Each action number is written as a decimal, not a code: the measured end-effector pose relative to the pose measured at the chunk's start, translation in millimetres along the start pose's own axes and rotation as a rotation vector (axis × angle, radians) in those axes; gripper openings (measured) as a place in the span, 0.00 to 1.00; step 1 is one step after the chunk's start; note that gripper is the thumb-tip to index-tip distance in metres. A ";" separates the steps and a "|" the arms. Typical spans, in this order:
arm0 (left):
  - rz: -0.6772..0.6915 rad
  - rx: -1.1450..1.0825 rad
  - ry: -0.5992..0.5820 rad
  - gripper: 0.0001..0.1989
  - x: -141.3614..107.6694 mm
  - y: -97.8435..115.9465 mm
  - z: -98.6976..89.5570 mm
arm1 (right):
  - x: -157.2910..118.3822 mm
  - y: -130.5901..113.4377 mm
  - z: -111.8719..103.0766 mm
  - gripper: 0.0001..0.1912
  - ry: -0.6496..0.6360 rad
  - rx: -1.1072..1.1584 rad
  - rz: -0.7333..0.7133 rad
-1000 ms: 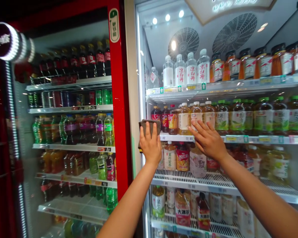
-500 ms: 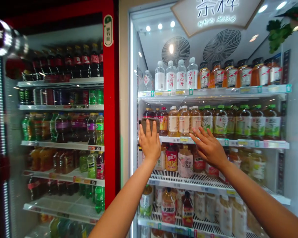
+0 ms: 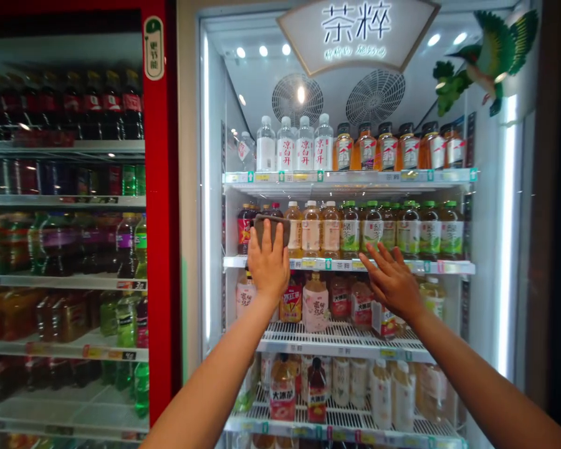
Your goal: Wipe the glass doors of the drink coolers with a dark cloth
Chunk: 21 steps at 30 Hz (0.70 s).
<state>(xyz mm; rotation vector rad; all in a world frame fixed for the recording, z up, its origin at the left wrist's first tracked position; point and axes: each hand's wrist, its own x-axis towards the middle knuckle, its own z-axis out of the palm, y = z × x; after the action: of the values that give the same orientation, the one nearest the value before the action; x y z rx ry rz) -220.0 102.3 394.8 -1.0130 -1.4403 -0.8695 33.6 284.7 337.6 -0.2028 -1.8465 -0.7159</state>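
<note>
My left hand (image 3: 267,262) presses a folded grey-brown cloth (image 3: 272,229) flat against the glass door, its fingers spread over the cloth. Behind it stand dark-labelled bottles on the second shelf (image 3: 346,265) of the lit drinks cooler. To the right, my right hand (image 3: 393,280) is up at the same glass with its fingers spread and nothing in it. Its fingertips lie in front of the green-capped tea bottles (image 3: 372,227).
A red-framed cooler (image 3: 163,187) with several shelves of drinks stands on the left. A lit sign (image 3: 359,34) tops the right cooler, and a bird decoration (image 3: 493,59) is at its upper right.
The view has shifted right, so both coolers sit further left in it. Against the bottles, my left hand with the cloth has moved slightly right; my right hand has also moved right.
</note>
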 end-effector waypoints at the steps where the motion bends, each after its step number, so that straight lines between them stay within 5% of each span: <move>1: 0.025 -0.005 -0.003 0.32 -1.3 12.4 4.4 | -1.4 1.5 0.5 0.42 0.003 -0.003 -0.009; 4: 0.213 -0.013 -0.069 0.34 -31.7 24.9 8.3 | -9.8 10.1 -1.1 0.41 0.008 -0.018 -0.056; 7: 0.388 -0.015 -0.143 0.35 -68.1 4.1 0.3 | -20.5 24.3 -5.5 0.40 -0.021 -0.041 -0.122; 11: 0.178 0.041 -0.102 0.33 -62.1 -5.8 -4.6 | -27.9 36.8 -7.4 0.37 -0.062 -0.054 -0.141; 14: -0.053 0.037 -0.020 0.33 -31.7 29.3 6.7 | -28.3 37.1 -6.7 0.37 -0.068 -0.054 -0.116; 16: -0.093 0.020 -0.001 0.34 -22.5 59.2 16.1 | -28.0 36.0 -6.9 0.37 -0.077 -0.050 -0.107; 19: 0.099 -0.026 -0.074 0.35 -39.6 82.7 21.7 | -27.2 35.6 -8.5 0.35 -0.090 -0.039 -0.101; 21: 0.313 -0.061 -0.140 0.35 -61.5 77.0 18.6 | -26.5 35.7 -9.4 0.33 -0.087 -0.031 -0.104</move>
<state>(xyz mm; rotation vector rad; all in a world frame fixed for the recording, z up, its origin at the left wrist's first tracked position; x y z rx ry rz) -154.1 140.3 329.6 -1.3257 -1.3291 -0.6271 68.0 313.2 329.4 -0.1606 -1.9411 -0.8189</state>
